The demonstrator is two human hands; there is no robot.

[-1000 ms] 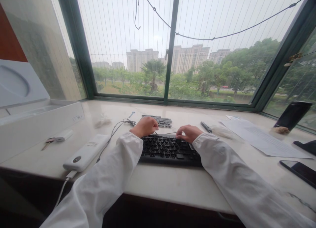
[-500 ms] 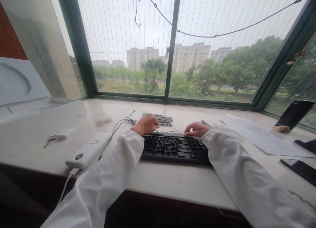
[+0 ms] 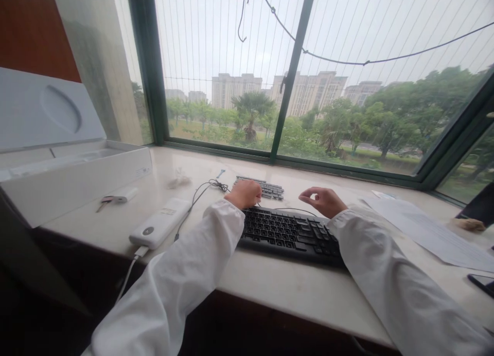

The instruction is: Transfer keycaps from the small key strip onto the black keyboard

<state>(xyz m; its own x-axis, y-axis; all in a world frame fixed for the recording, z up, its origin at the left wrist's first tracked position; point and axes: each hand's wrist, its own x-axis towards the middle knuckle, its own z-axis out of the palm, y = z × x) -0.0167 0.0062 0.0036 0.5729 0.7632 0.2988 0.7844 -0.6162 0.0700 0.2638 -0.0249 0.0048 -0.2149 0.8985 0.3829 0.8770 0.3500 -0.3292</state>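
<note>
A black keyboard [image 3: 287, 234] lies on the pale sill, many of its key positions showing bare sockets without caps. My left hand [image 3: 246, 193] is closed over its back left edge; a thin tip pokes out beneath the fingers, but what they hold is hidden. Behind the keyboard, several loose keycaps [image 3: 273, 191] lie in rows, partly covered by that hand. My right hand [image 3: 326, 201] is above the keyboard's back right edge, thumb and forefinger pinched in a ring. Anything between those fingertips is too small to make out.
Left of the keyboard lie a white power bank [image 3: 161, 226], a coiled black cable [image 3: 216, 183], a key [image 3: 106, 202] and an open white box [image 3: 88, 178]. To the right are paper sheets [image 3: 420, 230] and a phone [image 3: 482, 281]. A window frame [image 3: 285, 88] stands behind.
My right hand has lifted off the keyboard's keys and moved back past its far edge, fingers pinched. My left hand stays at the back left. The view has turned and tilted slightly.
</note>
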